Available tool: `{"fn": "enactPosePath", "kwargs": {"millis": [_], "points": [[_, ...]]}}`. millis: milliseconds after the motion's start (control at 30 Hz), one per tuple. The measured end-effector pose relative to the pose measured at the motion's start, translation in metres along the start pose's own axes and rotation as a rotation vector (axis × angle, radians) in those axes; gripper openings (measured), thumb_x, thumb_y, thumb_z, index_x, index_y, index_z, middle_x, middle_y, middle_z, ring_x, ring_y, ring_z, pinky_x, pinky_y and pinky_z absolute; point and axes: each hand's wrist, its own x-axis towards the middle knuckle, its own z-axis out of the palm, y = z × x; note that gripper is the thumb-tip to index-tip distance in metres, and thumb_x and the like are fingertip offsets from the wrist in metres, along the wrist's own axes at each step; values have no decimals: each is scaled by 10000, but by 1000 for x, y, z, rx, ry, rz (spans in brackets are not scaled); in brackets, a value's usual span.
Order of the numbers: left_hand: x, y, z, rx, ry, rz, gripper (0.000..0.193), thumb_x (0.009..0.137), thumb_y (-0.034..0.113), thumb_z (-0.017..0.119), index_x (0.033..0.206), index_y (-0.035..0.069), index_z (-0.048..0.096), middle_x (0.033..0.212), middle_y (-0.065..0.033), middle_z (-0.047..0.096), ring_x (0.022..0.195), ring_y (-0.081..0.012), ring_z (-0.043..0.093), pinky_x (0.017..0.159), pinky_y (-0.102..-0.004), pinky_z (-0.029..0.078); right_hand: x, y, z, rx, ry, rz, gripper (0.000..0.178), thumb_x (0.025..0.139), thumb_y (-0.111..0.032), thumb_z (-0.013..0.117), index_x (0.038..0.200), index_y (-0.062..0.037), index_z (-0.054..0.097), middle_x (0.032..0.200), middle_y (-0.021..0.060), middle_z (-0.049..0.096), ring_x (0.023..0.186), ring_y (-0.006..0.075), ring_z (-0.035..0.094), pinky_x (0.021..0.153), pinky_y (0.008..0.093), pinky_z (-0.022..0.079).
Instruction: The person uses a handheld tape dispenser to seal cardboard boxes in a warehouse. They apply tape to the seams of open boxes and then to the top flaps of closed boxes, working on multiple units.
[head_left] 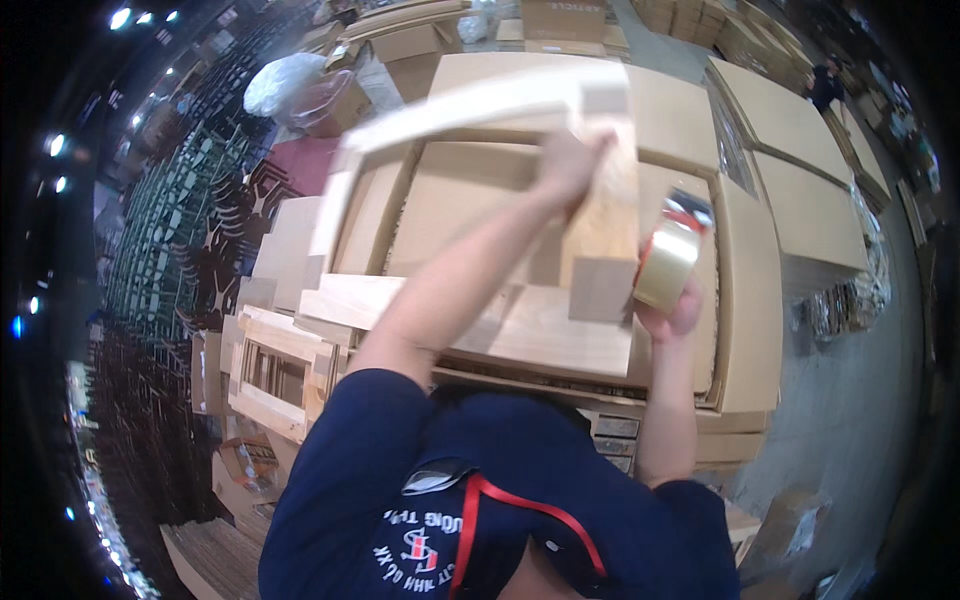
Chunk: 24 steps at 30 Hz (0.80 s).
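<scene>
My left hand (572, 168) reaches across a pale wooden frame (608, 215) and grips its right-hand board; motion blurs the fingers somewhat. The frame is rectangular and tilted, with its far rail smeared by movement and grey patches at its corners. It hangs over an open cardboard box (748, 300). A cardboard sheet (465, 205) shows through the frame's opening. In my right hand (675, 312), just right of the frame, is a tape dispenser (672, 255) with a wide roll of yellowish tape and red and black parts.
Stacked wooden frames (270, 365) stand at the near left. Large cartons (800, 200) are piled on the right beside the grey floor (835, 370). Dark metal racks (165, 230) line the left. A plastic-wrapped bundle (285, 83) lies at the back left. Another person (826, 85) is far right.
</scene>
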Motion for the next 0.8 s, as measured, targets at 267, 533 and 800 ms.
{"fn": "enactPosePath", "kwargs": {"millis": [267,533,800], "points": [[-20,-112,-82,399,198,113,542,927,342,799,1373,42,729,1412,-241,703,1337,-400,633,1135,-521,512,-63,-10,-37,-414,522,30,470,1034,-110,632,1492,-13,587,1460,151,667,1253,276,715,1109,433,573],[-110,-270,-352,743,553,-543,868,886,639,830,1437,-10,665,1331,-286,745,1263,-409,713,1092,-485,539,-13,46,-11,-565,593,-18,480,980,-46,652,1458,-12,631,1327,117,744,1255,244,707,1099,419,570],[-184,-172,-270,295,147,-438,857,841,488,917,1435,-53,618,1258,-256,753,1221,-389,728,1074,-481,557,-120,-117,24,-811,716,-141,570,908,-76,711,1470,-42,627,1364,104,732,1242,268,717,1092,476,592]]}}
